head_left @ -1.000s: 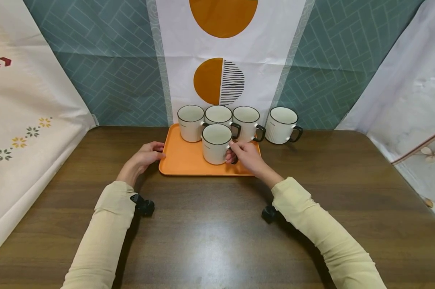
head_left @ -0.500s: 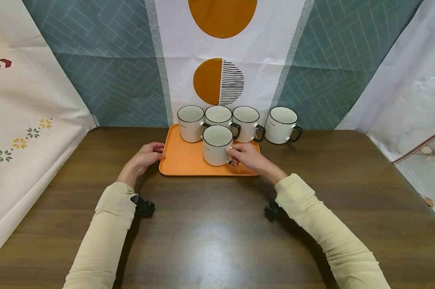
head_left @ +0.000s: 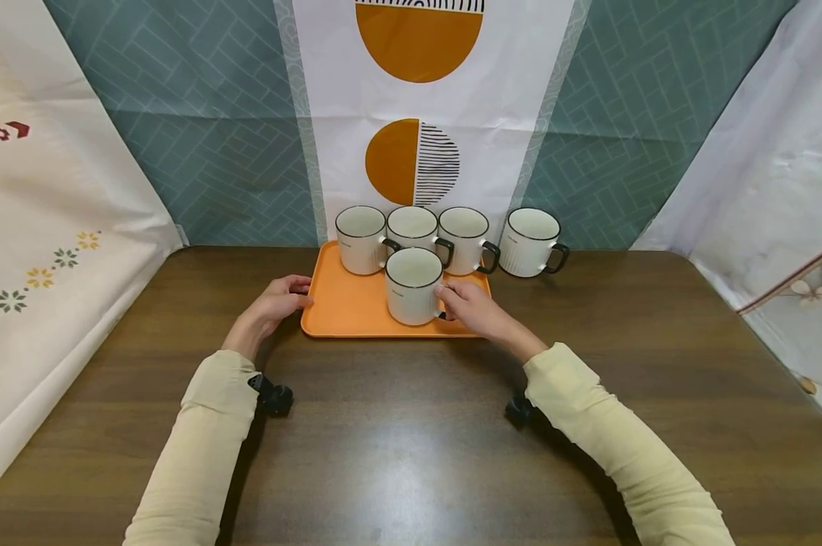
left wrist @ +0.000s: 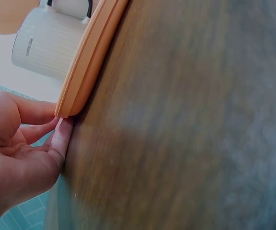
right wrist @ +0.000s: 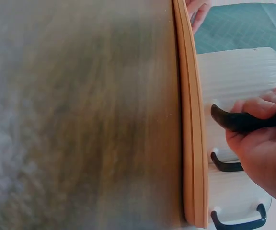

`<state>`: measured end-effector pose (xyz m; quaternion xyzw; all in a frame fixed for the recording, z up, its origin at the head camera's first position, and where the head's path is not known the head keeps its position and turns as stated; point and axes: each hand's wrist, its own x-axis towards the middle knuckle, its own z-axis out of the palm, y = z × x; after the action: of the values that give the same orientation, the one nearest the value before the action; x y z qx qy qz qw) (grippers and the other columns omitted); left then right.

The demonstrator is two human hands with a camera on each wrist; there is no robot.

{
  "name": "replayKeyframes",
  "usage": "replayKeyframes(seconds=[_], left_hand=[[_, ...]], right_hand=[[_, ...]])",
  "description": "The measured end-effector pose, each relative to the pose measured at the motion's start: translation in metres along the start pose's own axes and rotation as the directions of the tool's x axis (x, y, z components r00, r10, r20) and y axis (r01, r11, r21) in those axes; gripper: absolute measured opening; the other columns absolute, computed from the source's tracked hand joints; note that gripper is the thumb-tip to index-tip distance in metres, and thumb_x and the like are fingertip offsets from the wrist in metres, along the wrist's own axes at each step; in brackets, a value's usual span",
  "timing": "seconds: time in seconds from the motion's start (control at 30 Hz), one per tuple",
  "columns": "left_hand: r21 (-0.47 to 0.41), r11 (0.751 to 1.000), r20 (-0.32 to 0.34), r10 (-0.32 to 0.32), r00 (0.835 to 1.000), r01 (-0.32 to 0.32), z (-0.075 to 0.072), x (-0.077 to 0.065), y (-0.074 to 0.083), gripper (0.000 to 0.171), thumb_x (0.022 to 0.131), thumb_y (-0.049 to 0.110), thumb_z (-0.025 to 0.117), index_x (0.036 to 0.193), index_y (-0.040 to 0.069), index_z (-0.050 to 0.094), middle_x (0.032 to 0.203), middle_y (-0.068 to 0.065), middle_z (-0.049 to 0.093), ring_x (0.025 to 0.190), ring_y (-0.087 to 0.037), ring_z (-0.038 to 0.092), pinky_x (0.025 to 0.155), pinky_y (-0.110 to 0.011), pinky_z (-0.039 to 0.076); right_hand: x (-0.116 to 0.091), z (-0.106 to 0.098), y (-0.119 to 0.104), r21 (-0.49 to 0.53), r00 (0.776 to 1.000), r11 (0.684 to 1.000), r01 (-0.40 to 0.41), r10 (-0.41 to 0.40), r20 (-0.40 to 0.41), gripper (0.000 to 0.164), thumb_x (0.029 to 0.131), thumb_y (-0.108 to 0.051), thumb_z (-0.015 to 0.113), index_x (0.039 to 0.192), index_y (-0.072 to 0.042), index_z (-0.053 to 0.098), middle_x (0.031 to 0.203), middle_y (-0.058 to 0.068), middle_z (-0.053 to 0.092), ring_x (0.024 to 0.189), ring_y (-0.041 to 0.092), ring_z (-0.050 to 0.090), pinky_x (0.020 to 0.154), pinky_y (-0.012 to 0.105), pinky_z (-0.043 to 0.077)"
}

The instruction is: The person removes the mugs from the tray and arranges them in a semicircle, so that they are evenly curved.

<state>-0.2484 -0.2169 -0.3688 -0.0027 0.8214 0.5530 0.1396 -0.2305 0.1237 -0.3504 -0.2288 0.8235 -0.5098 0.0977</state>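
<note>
My right hand (head_left: 470,305) holds a white ribbed mug (head_left: 411,297) with a dark rim by its black handle (right wrist: 246,120). This mug is over the front part of the orange tray (head_left: 339,315), ahead of the back row. Three similar mugs stand in that row: a left mug (head_left: 359,246), a middle mug (head_left: 411,224) and a right mug (head_left: 462,243). At the tray's left edge, my left hand (head_left: 274,301) grips the rim with thumb and fingertips; the left wrist view shows the thumb (left wrist: 63,136) against the tray corner.
One more white mug (head_left: 528,244) stands on the wooden table (head_left: 397,425) just right of the tray. Behind the table hangs a patterned cloth (head_left: 213,174). A pale cloth (head_left: 63,288) flanks the left side.
The held mug has moved slightly toward the front of the tray, with my right hand. My left hand stays at the tray edge. The head view has tilted up a little.
</note>
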Motion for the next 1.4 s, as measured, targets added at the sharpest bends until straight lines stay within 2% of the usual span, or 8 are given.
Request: replayKeyframes(seconds=[0.13, 0.3, 0.43, 0.57, 0.8, 1.03, 1.2, 1.4], left_hand=[[-0.011, 1.000, -0.004, 0.007, 1.000, -0.007, 0.000, 0.001, -0.002, 0.052, 0.095, -0.004, 0.046, 0.142, -0.015, 0.027, 0.132, -0.027, 0.036, 0.117, -0.032, 0.039, 0.102, -0.039, 0.037], [-0.008, 1.000, -0.004, 0.009, 1.000, -0.009, -0.001, 0.002, -0.004, 0.053, 0.095, -0.004, 0.046, 0.143, -0.015, 0.026, 0.132, -0.027, 0.036, 0.117, -0.033, 0.040, 0.102, -0.039, 0.037], [-0.014, 1.000, 0.001, 0.002, 1.000, -0.002, 0.000, 0.002, -0.003, 0.054, 0.095, -0.004, 0.046, 0.143, -0.015, 0.026, 0.133, -0.028, 0.036, 0.118, -0.034, 0.040, 0.104, -0.041, 0.036], [-0.007, 1.000, -0.002, -0.003, 1.000, 0.003, 0.000, 0.001, -0.002, 0.054, 0.095, -0.003, 0.047, 0.143, -0.014, 0.026, 0.133, -0.027, 0.037, 0.118, -0.034, 0.039, 0.105, -0.043, 0.035], [-0.009, 1.000, -0.005, -0.004, 1.000, 0.004, 0.000, 0.002, -0.002, 0.053, 0.094, -0.004, 0.047, 0.143, -0.014, 0.027, 0.132, -0.027, 0.037, 0.116, -0.032, 0.040, 0.103, -0.040, 0.036], [-0.007, 1.000, -0.011, -0.009, 1.000, 0.008, 0.000, 0.003, -0.003, 0.053, 0.094, -0.004, 0.047, 0.142, -0.014, 0.028, 0.131, -0.026, 0.038, 0.115, -0.032, 0.040, 0.103, -0.041, 0.036], [-0.001, 1.000, -0.015, -0.004, 1.000, 0.004, -0.001, 0.003, -0.003, 0.052, 0.093, -0.005, 0.047, 0.141, -0.015, 0.029, 0.129, -0.026, 0.039, 0.114, -0.032, 0.040, 0.102, -0.040, 0.037], [-0.006, 1.000, -0.018, -0.002, 1.000, 0.002, -0.001, 0.003, -0.004, 0.052, 0.093, -0.005, 0.047, 0.141, -0.015, 0.030, 0.127, -0.026, 0.040, 0.112, -0.031, 0.042, 0.100, -0.038, 0.039]], right_hand=[[-0.004, 0.001, -0.002, -0.036, 0.998, 0.999, 0.009, -0.011, -0.054, 0.040, 0.104, -0.023, 0.042, 0.077, 0.006, 0.049, 0.061, 0.004, 0.045, 0.057, 0.018, 0.040, 0.059, 0.030, 0.038], [-0.007, -0.002, -0.009, 0.027, 0.993, 1.000, -0.004, 0.007, -0.116, 0.040, 0.103, -0.023, 0.043, 0.070, -0.001, 0.045, 0.059, 0.003, 0.040, 0.057, 0.019, 0.039, 0.061, 0.031, 0.038], [-0.008, -0.008, -0.015, 0.077, 0.989, 0.997, 0.001, 0.010, -0.146, 0.041, 0.103, -0.021, 0.043, 0.066, -0.004, 0.041, 0.060, 0.003, 0.037, 0.060, 0.023, 0.039, 0.065, 0.036, 0.039], [-0.007, -0.018, -0.021, 0.140, 0.988, 0.990, 0.013, 0.009, -0.154, 0.040, 0.104, -0.021, 0.042, 0.068, -0.004, 0.039, 0.061, 0.003, 0.034, 0.059, 0.021, 0.036, 0.065, 0.036, 0.037], [-0.003, -0.036, -0.038, 0.271, 0.985, 0.960, 0.070, -0.023, -0.172, 0.038, 0.104, -0.019, 0.040, 0.071, -0.002, 0.035, 0.062, 0.003, 0.028, 0.057, 0.015, 0.029, 0.060, 0.028, 0.029], [0.003, -0.056, -0.053, 0.335, 0.968, 0.936, 0.112, -0.026, -0.250, 0.033, 0.103, -0.013, 0.037, 0.072, 0.000, 0.038, 0.058, 0.000, 0.027, 0.056, 0.012, 0.028, 0.057, 0.028, 0.026], [0.004, -0.071, -0.060, 0.341, 0.959, 0.929, 0.143, -0.044, -0.282, 0.033, 0.102, -0.013, 0.035, 0.071, -0.002, 0.036, 0.059, -0.001, 0.024, 0.056, 0.012, 0.025, 0.058, 0.028, 0.025], [0.006, -0.094, -0.063, 0.353, 0.934, 0.913, 0.205, -0.074, -0.349, 0.037, 0.103, -0.015, 0.037, 0.068, -0.003, 0.038, 0.058, -0.001, 0.024, 0.055, 0.012, 0.023, 0.059, 0.028, 0.025]])
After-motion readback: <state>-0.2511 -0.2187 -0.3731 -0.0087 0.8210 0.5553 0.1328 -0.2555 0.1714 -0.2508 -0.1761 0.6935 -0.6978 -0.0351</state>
